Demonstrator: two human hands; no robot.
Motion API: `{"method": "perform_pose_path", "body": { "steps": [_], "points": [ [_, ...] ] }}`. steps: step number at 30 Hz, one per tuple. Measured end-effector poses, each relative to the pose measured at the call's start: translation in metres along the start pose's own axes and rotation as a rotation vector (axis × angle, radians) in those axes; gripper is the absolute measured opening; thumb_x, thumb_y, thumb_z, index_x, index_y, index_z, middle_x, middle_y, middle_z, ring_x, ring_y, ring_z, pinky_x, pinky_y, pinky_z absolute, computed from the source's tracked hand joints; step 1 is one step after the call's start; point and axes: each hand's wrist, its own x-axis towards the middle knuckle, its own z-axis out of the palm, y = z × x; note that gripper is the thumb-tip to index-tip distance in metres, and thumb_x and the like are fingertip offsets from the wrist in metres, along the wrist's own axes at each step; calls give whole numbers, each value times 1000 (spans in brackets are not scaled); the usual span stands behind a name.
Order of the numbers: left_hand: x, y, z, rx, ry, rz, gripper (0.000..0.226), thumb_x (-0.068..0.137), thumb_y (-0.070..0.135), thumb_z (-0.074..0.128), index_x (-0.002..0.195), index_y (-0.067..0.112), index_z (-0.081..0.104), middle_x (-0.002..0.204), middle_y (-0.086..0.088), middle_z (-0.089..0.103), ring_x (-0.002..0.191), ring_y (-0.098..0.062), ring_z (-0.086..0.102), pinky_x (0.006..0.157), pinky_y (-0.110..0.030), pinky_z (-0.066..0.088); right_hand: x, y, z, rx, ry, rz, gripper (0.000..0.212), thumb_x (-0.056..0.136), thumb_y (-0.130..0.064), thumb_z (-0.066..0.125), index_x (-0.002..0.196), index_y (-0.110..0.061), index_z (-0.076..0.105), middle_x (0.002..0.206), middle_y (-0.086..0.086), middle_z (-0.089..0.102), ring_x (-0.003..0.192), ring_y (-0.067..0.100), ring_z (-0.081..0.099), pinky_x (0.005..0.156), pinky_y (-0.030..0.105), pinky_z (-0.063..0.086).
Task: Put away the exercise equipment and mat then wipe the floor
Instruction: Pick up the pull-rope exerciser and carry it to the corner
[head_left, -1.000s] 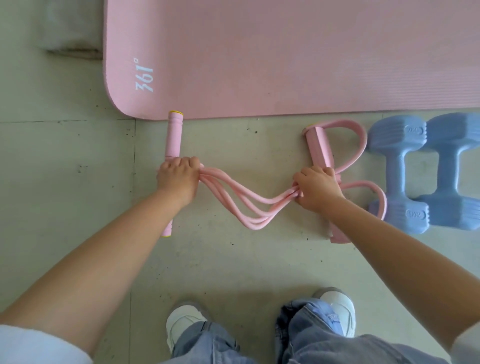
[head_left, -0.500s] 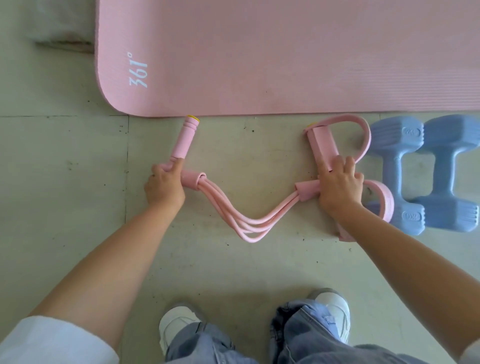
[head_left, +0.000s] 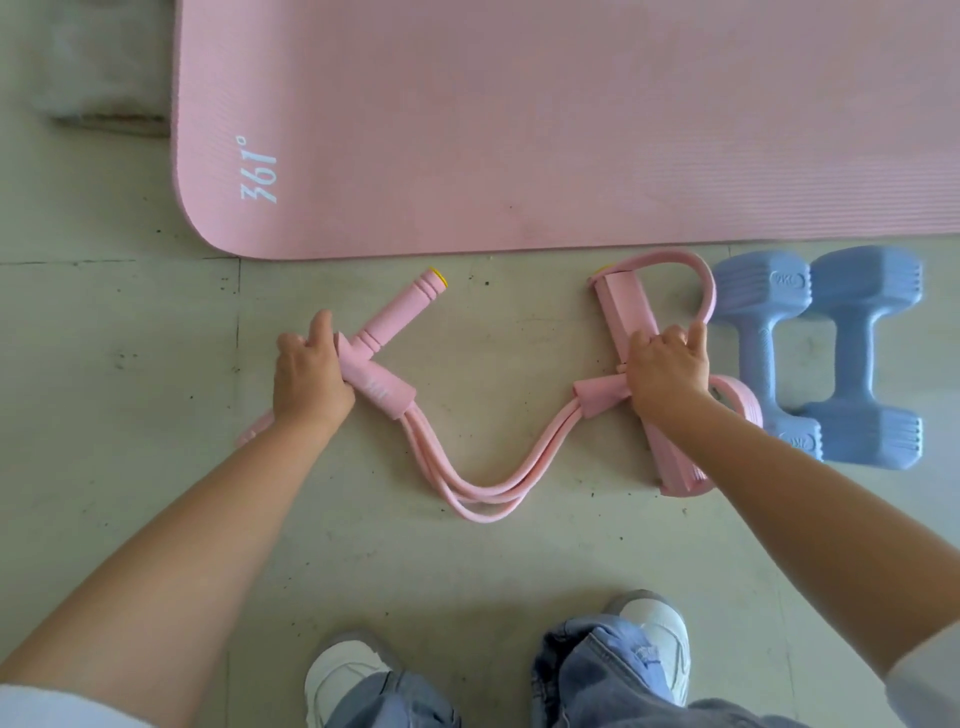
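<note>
A pink pedal resistance band (head_left: 488, 493) lies on the tiled floor, its tubes sagging in a loop between my hands. My left hand (head_left: 306, 382) grips its handle bar (head_left: 400, 317), which points up and to the right. My right hand (head_left: 667, 371) grips the foot-pedal bar (head_left: 623, 306) with its pink straps. A pink exercise mat (head_left: 571, 114) marked 361° lies flat just beyond. Two blue dumbbells (head_left: 831, 353) rest side by side to the right of the pedal.
My white shoes (head_left: 343, 670) and jeans show at the bottom edge. A grey fuzzy object (head_left: 98, 67) sits at the mat's far left. Specks of dirt dot the floor.
My left hand has turned the handle bar from upright to a slant toward the right. My right hand shifted from the tubes onto the pedal bar, and the tubes sag lower.
</note>
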Motion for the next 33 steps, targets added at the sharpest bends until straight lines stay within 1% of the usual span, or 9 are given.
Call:
{"method": "perform_pose_path", "body": {
  "steps": [5,10,13,19,21,24,26,29,33],
  "points": [
    [7,20,-14,162,-89,78,25,88,8,49,111,0,54,111,-26,61,105,-42,56,83,-41,48,7,2,-10,-68,-151,-27,59,82,-25,65,132,-7,40,130,9,54,130,30,40,116,45,13],
    [11,34,-25,282,-303,160,26,88,11,50,111,3,56,118,-18,60,109,-35,58,85,-34,47,5,10,-8,-165,-227,-104,62,79,-40,66,126,-9,40,120,9,60,120,29,49,111,38,21],
    [11,36,-25,290,-414,177,27,87,7,48,112,3,57,120,-18,60,110,-34,57,88,-36,47,3,16,-11,-172,-283,-156,54,85,-35,59,128,-10,38,119,6,59,119,29,50,112,39,18],
    [1,55,-28,198,-398,215,26,90,6,47,113,0,59,119,-22,62,109,-36,58,87,-36,46,4,14,-23,-295,-362,-227,50,96,-25,43,142,-12,28,142,8,45,141,33,26,119,44,3],
    [1,62,-34,136,-362,199,31,91,11,51,120,3,56,122,-19,60,112,-35,57,90,-36,46,4,18,-25,-329,-340,-277,51,96,-21,43,143,-10,26,131,12,54,140,32,29,119,43,4],
    [-3,70,-46,-24,-340,209,43,89,16,57,130,6,49,128,-17,58,118,-32,54,94,-35,44,-1,27,-26,-365,-267,-320,33,95,-13,43,127,-16,44,83,1,58,128,26,46,118,41,12],
    [-18,77,-66,-134,-286,198,45,87,15,60,130,7,49,124,-17,60,115,-32,55,91,-34,44,-15,34,-39,-357,-158,-344,23,93,-10,45,113,-16,57,95,-5,65,116,20,56,115,37,19],
    [-54,94,-112,-252,-210,205,44,84,9,62,127,11,54,119,-15,64,109,-32,59,84,-31,45,-57,55,-70,-223,-8,-315,28,95,-22,47,120,-12,51,114,1,67,112,23,60,105,32,32],
    [-112,132,-185,-283,-126,202,41,84,7,60,124,13,55,119,-17,61,107,-33,58,80,-30,43,-131,103,-121,187,92,-70,28,92,-9,44,119,-7,48,110,12,67,112,29,53,97,37,35]
  ]
}}
